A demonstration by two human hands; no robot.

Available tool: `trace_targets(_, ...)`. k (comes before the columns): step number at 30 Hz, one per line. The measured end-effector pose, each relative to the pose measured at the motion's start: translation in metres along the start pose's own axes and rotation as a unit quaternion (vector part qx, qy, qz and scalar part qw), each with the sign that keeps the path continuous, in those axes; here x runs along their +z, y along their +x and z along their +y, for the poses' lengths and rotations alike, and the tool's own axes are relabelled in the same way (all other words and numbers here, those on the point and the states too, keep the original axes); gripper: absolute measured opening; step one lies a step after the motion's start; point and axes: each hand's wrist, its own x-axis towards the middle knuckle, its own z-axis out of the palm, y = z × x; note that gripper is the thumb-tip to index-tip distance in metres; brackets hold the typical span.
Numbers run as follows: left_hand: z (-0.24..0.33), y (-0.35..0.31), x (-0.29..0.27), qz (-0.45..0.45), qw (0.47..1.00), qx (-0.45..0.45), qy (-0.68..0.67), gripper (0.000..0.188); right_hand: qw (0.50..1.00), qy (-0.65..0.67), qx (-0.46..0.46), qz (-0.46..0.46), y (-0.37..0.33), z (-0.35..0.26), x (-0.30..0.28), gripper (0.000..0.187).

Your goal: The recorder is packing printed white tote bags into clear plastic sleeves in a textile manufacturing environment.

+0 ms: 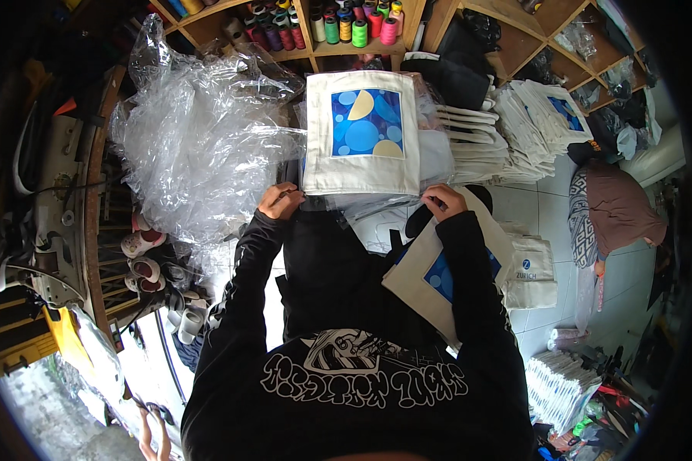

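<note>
A cream canvas bag [315,165] with a blue panel of circles and half-discs lies flat in front of me. Clear plastic shows beneath it and past its right and lower edges. My left hand [282,201] is closed at the bag's lower left corner. Beyond the lower right corner, my right hand [444,202] has its fingers pinched together beside the plastic. What either hand grips is too small to make out. Another cream bag [411,275] with a blue panel rests tilted by my right forearm, which partly covers it.
Crumpled clear plastic bags [200,146] heap up at the left. Folded cream bags [527,127] are stacked at the right. Thread spools [359,32] fill a wooden shelf at the back. A person [619,203] bends over on the tiled floor at far right, near another bag stack [561,388].
</note>
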Motion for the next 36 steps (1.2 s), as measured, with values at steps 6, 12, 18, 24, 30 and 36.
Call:
trace_targets(6,-0.004,0.002,0.003,0.016,0.999,0.029,-0.001,0.022,1.000,0.005,-0.003,0.001,0.000,-0.001,0.000,0.010)
trace_targets(12,0.000,0.007,0.000,-0.003,1.000,0.015,-0.027,0.018,1.000,0.007,-0.025,0.010,-0.001,0.004,0.001,0.011)
trace_targets(18,0.007,0.006,0.001,-0.020,0.987,-0.112,-0.111,0.011,1.000,0.011,-0.010,0.011,0.001,-0.003,0.000,0.010)
trace_targets(24,0.007,0.005,0.004,-0.017,0.981,-0.157,-0.115,0.008,1.000,0.013,0.010,0.021,0.001,-0.003,-0.001,0.008)
trace_targets(30,0.012,0.007,0.009,0.017,0.971,-0.193,-0.141,0.004,0.998,0.041,0.034,0.037,-0.001,0.010,0.002,0.007)
trace_targets(36,0.016,0.002,0.027,0.107,0.924,-0.257,-0.260,0.006,0.974,0.196,0.091,0.074,0.002,0.020,0.014,0.011)
